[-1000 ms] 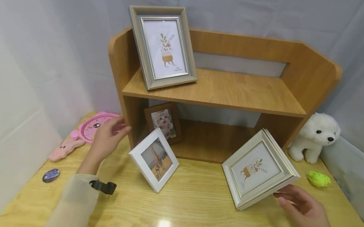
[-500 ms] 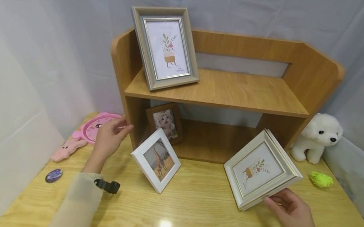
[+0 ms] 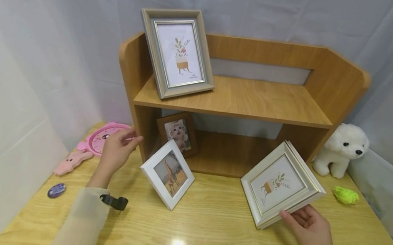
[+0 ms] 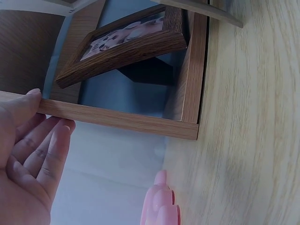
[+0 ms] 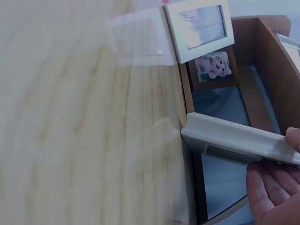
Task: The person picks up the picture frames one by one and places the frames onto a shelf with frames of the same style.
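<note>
My left hand (image 3: pixel 115 153) pinches the front edge of the left side panel of a two-tier wooden desktop shelf (image 3: pixel 269 118), thumb inside and fingers outside, as the left wrist view shows. My right hand (image 3: pixel 312 232) holds the lower right edge of a cream picture frame (image 3: pixel 279 185) with a potted-plant print. That frame stands tilted on the table before the shelf's right side; the right wrist view catches its edge between thumb and fingers (image 5: pixel 267 190). A white frame (image 3: pixel 169 174) with a giraffe picture stands at the left front, partly covering a brown kitten frame (image 3: pixel 178 133) in the lower compartment.
A larger grey-beige picture frame (image 3: pixel 177 53) leans on the upper shelf at left. Left of the shelf lie a pink clock (image 3: pixel 106 138), a pink flat toy (image 3: pixel 73 162) and a purple oval object (image 3: pixel 56 190). At right are a white plush dog (image 3: pixel 343 149) and a neon-green fuzzy ball (image 3: pixel 346 195).
My right hand has moved left along the cream frame's lower edge, its thumb coming onto the front. The left hand and the frames stay where they were.
</note>
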Available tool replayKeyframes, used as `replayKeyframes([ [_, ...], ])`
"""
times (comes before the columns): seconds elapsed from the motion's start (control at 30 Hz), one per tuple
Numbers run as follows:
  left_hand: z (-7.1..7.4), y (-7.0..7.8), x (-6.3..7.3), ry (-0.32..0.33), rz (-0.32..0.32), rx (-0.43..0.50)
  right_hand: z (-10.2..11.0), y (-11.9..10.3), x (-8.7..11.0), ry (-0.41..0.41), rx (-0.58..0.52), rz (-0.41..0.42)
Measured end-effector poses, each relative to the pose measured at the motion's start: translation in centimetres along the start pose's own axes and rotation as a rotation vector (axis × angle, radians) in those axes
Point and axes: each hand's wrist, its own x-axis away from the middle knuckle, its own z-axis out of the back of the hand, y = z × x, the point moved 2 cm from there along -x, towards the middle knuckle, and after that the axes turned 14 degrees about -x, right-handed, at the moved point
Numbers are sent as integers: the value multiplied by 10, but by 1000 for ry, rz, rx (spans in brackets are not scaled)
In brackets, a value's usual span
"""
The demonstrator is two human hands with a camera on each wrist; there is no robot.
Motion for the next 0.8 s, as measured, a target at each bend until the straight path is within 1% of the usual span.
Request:
replayKeyframes([
  [0.17, 0, 0, 0, 9, -16, -18, 0, -1, 0, 31, -45, 14],
  [0.33, 0, 0, 1, 3, -4, -11, 2, -4, -1, 58, -119, -2],
  [0.4, 0, -1, 1, 0, 2, -7, 3, -5, 0, 76, -100, -4],
  [0.47, 0, -1, 1, -2, 4, -2, 4, -6, 0, 96, -52, 4],
  [0.53, 0, -1, 1, -4, 5, 2, 5, -8, 0, 124, -20, 25],
  [0.6, 0, -2, 1, -5, 3, 5, 7, -10, 1, 146, -21, 47],
  [0.73, 0, -2, 1, -7, 3, 14, 10, -14, 2, 148, -84, 58],
  [0.8, 0, -3, 1, -9, 6, 18, 10, -16, 3, 153, -66, 57],
])
